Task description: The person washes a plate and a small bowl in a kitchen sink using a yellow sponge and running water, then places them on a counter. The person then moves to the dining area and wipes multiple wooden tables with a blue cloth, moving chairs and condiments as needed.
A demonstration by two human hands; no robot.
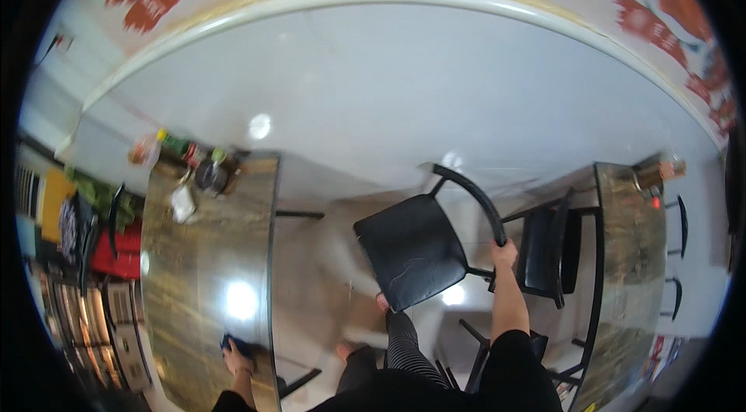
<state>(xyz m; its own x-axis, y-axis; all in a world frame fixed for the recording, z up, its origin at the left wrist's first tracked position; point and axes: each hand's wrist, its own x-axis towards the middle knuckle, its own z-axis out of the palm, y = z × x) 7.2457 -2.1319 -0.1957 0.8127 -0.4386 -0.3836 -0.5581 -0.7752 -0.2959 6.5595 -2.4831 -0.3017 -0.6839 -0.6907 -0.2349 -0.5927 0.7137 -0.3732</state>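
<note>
My right hand [505, 253] grips the curved backrest [475, 190] of a black chair near its lower right end. The chair's padded seat [411, 249] is turned at an angle over the tiled floor, between two tables. On the left, my left hand [238, 361] rests on a dark blue cloth [234, 345] at the near part of a wood-patterned table [204, 260]. The cloth lies partly under the fingers. My feet and striped trouser leg show below the chair seat.
Bottles [180, 147], a dark jar [211, 176] and a white tissue [183, 203] stand or lie at the left table's far end. Another black chair [551, 252] is beside the right table [629, 260]. A pale wall [408, 80] rises ahead. A red item [119, 252] is beyond the left table.
</note>
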